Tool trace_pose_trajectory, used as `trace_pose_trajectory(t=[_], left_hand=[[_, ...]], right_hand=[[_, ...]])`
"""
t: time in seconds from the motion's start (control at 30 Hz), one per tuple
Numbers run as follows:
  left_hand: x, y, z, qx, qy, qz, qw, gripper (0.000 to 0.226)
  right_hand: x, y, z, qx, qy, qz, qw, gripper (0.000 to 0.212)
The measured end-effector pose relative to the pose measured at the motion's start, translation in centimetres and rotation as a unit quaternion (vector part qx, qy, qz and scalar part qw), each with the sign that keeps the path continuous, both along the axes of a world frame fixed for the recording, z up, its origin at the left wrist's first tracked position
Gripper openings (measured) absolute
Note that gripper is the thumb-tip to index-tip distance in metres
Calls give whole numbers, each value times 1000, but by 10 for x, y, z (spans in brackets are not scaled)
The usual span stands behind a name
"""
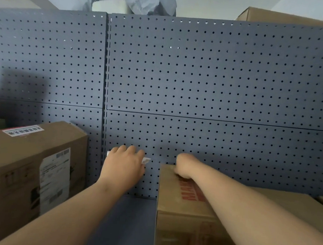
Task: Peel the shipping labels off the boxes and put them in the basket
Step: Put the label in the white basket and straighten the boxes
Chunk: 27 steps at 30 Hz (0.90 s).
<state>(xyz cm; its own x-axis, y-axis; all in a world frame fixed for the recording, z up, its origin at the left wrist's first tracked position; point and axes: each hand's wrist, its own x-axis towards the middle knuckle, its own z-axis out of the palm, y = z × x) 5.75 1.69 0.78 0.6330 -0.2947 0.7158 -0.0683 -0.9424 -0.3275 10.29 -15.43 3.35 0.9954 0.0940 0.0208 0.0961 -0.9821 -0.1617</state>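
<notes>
My left hand point(124, 164) is stretched out in front of the grey pegboard wall point(217, 78), fingers curled around a white peeled label point(146, 160); one edge of it pokes out to the right of my knuckles and another corner shows at the left side of the hand. My right hand point(184, 167) is bent over the far top edge of the box point(185, 210) in front of me, gripping that edge (the fingertips are hidden behind the cardboard, so I cannot see how far they wrap). This box carries red printed lettering on its top, partly covered by my forearm.

To my left stands a taller box point(29, 170) with a shipping label point(54, 180) still stuck on the side facing me, and a smaller red-and-white sticker point(23, 131) on its top. Between the two boxes lies a strip of dark blue shelf point(127, 221), and my left forearm crosses above it.

Over the top of the pegboard I can see crumpled grey wrapping point(134, 0) and another cardboard box point(282, 17) at the right.
</notes>
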Motion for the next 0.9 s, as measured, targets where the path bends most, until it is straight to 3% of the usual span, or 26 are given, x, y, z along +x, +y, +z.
trace_pose_trajectory(t=[0.13, 0.27, 0.4, 0.57, 0.73, 0.9], left_hand=[[-4, -2, 0, -29, -16, -32, 999, 24], [-5, -5, 0, -19, -10, -37, 999, 19], [-7, -4, -5, -18, -2, -24, 1000, 19], [-15, 1, -13, -30, 7, -24, 999, 14], [-24, -2, -13, -40, -1, -42, 998, 20], [-28, -10, -8, -54, -9, -51, 997, 19]], right_hand=[[-5, 7, -6, 51, 0, 71, 996, 18], [4, 2, -2, -11, -2, -1, 1000, 33], [-2, 16, -10, 59, -7, 98, 993, 21], [-24, -12, -5, 38, -20, 29, 999, 36], [-91, -17, 1, 26, 25, 186, 982, 28], [-91, -45, 2, -43, -22, 94, 994, 27]])
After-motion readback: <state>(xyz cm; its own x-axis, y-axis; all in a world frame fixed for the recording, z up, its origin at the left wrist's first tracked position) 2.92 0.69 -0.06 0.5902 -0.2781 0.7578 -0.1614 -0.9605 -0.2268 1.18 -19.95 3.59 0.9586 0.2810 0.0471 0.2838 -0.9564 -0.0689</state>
